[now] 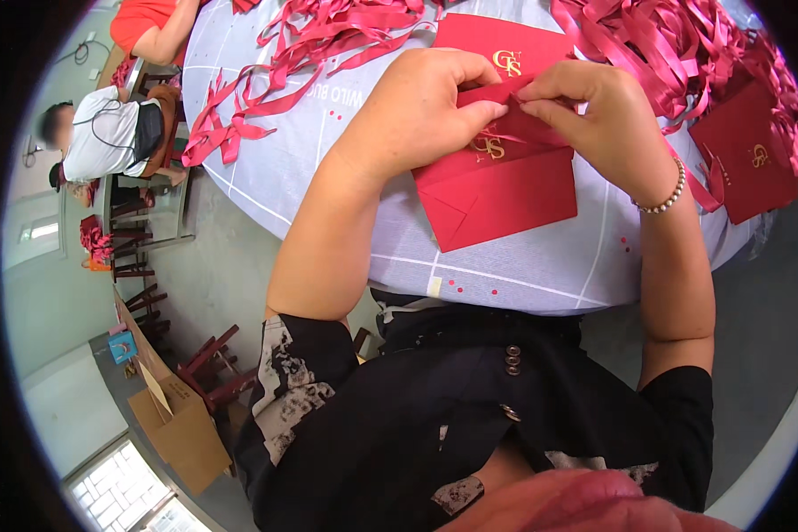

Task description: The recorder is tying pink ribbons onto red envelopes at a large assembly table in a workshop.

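A red paper gift bag (514, 213) with a gold emblem lies folded flat on the table in front of me, its base panel toward me. My left hand (421, 111) is closed on the bag's upper edge, thumb and bent fingers pressed together there. At the same edge my right hand (603, 111) pinches with thumb and index finger, seemingly on a thin end of ribbon; the fingertips hide most of it. A stretch of red ribbon (545, 135) crosses the bag just below the hands. Behind it lies another red bag (470, 37).
A pale checked cloth (284, 186) covers the table. Red ribbons (328, 40) lie loose at the far left; a larger ribbon heap (647, 44) and a red bag (745, 155) are at right. People (106, 133), stools and a cardboard box (182, 434) stand at left.
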The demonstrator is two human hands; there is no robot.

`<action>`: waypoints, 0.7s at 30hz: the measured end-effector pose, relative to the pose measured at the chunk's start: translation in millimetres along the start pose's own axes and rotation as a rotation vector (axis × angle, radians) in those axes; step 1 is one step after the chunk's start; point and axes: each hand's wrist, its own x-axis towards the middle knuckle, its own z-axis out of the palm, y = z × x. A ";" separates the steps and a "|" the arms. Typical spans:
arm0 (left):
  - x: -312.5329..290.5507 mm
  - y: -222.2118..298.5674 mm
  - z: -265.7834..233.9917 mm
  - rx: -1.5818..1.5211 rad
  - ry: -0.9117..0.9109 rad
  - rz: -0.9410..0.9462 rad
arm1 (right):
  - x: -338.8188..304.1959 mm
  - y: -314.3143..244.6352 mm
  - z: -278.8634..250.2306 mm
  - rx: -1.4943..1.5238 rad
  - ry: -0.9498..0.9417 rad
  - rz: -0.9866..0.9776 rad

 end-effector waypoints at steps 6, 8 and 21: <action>-1.3 1.5 -1.1 0.111 0.050 0.225 | 11.1 -1.8 -6.2 -0.156 -0.034 -0.173; -3.2 4.7 -3.3 0.125 0.064 0.252 | 12.7 -10.2 -11.4 -0.030 -0.050 -0.192; -6.1 28.5 -8.9 0.098 -0.045 0.565 | 8.3 -3.0 -41.2 0.419 -0.486 -0.068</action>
